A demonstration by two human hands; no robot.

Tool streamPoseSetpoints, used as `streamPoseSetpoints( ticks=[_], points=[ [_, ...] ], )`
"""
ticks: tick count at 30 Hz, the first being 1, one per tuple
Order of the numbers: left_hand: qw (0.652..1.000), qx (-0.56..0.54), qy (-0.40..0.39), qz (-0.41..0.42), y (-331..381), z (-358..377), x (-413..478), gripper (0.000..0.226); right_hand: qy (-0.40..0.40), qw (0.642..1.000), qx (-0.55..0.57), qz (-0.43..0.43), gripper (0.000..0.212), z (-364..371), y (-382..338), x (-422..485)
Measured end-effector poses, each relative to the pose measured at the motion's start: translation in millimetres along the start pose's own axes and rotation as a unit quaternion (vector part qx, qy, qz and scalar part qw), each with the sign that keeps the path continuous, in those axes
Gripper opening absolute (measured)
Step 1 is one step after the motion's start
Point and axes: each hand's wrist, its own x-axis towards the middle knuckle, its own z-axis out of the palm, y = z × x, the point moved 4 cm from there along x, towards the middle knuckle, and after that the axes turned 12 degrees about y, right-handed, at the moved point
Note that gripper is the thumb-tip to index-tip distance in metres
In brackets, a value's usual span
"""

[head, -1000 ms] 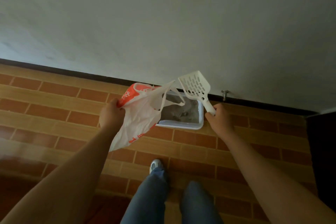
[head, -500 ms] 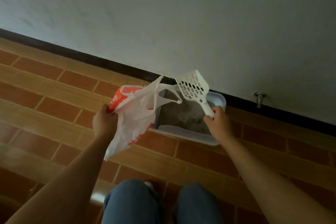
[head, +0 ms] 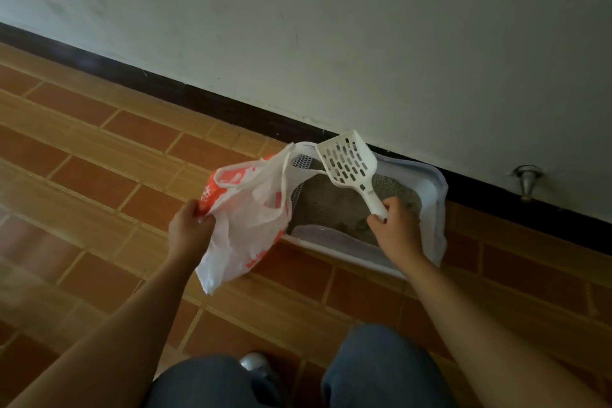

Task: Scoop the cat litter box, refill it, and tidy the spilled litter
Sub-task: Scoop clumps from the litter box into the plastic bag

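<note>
fingers (head: 392,207) hold scoop (head: 347,162), bag (head: 245,212) above box rim (head: 434,190)

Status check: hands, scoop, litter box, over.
Left hand grips the plastic bag; right hand grips the scoop handle. Scoop empty, held over the litter box. Bag drapes across the box's left end.

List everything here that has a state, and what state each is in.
litter scoop: empty, held above the box.
plastic bag: hanging, mouth partly open.
litter box: on the floor by the wall, holding grey litter.
left hand: grips the bag's edge.
right hand: grips the scoop's handle.
</note>
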Motion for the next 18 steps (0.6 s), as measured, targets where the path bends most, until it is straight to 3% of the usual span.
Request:
streamPoseSetpoints(
  ticks=[6,11,18],
  points=[
    [0.994,0.051,-0.093,0.020,-13,12,-9,0.010,-0.012,1.000,-0.027,-0.008,0.021,12,9,0],
    [0.977,0.058,-0.201,0.037,-13,14,-10,0.048,-0.026,0.999,0.027,0.016,0.024,34,12,-1],
    [0.945,0.200,-0.231,0.119,-14,16,-6,0.020,-0.017,0.999,0.028,-0.002,0.028,47,11,-8]
  ],
)
